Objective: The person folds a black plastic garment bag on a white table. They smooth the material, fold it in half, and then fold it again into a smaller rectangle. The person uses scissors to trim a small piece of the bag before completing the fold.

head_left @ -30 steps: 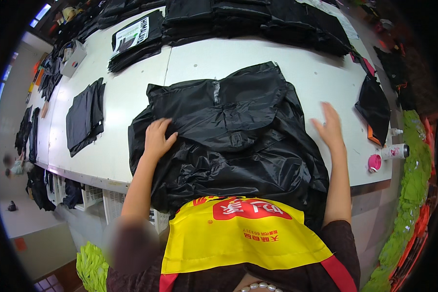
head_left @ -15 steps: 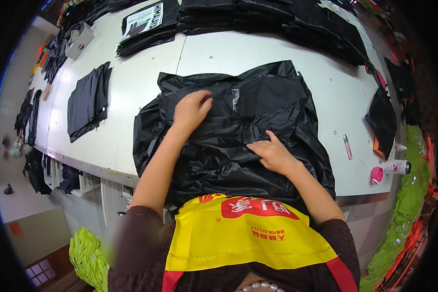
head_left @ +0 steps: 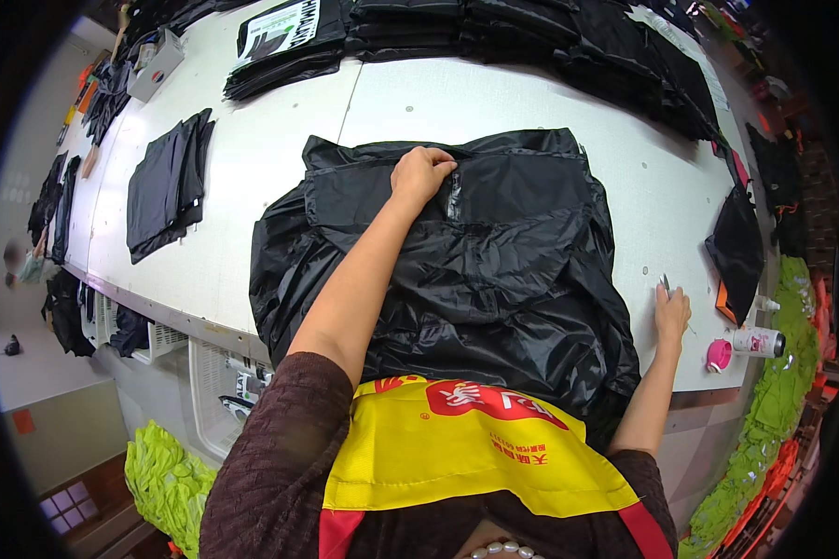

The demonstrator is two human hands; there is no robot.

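A shiny black garment (head_left: 494, 279) lies spread and wrinkled on the white table in front of me. My left hand (head_left: 421, 175) pinches its fabric at the top of a short vertical seam with a pale, shiny strip. At the right side of the table my right hand (head_left: 671, 312) is closed around small thread snips (head_left: 665, 282); their metal end sticks out past the fingers. The garment's near edge runs down to my yellow apron (head_left: 475, 447).
Stacks of black folded pieces (head_left: 410, 33) line the table's far side. A smaller black stack (head_left: 170, 186) lies at left. A bottle (head_left: 760, 342), a pink lid (head_left: 719, 355) and a black-and-orange piece (head_left: 736, 242) are at right. Bright green fabric (head_left: 778, 373) lies beyond the table's edge.
My left hand has moved right and up to the seam and now pinches the cloth. My right hand has left the garment and picked up the snips on the right.
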